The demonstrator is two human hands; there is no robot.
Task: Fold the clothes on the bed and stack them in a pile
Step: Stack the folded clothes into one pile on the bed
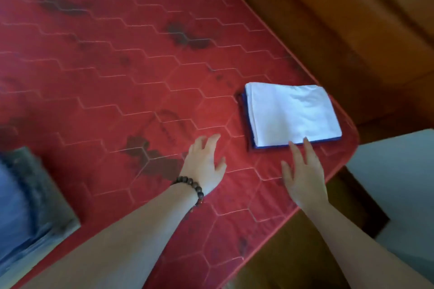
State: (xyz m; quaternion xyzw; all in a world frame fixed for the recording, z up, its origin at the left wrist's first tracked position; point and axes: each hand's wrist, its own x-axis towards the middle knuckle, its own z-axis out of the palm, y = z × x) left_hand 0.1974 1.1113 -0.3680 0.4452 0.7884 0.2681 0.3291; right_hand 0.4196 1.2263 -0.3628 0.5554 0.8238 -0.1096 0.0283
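The pile (293, 115) sits near the right corner of the red mattress (117, 65), close to its edge. The top layer is a folded white garment; a dark blue folded piece shows beneath it along the left and near sides. I read this corner as the stacking spot, chosen so the middle of the bed is left for folding.

My right hand (303, 178) is spread wide, fingers straight, holding nothing. Its fingertips (305, 139) reach the near edge of the pile; whether they press on the cloth or hover just above it, I cannot tell, as the frame is blurred. I judge the flat fingers suit squaring or smoothing the edge, not lifting.

My left hand (204, 166) is also open, fingers loosely extended, holding nothing. It lies low over the mattress just left of the pile and apart from it. A beaded bracelet (190, 189) circles that wrist.

At the far left of the view lies a grey folded fabric (42, 190) with a blue fabric (11, 206) on it or beside it; which, I cannot tell. If these are clothes for the task, I judge they are not yet stacked, so the work looks well advanced but possibly unfinished.

Beyond the mattress are a brown wooden surface (352, 19) and a pale block (404, 176) at right.
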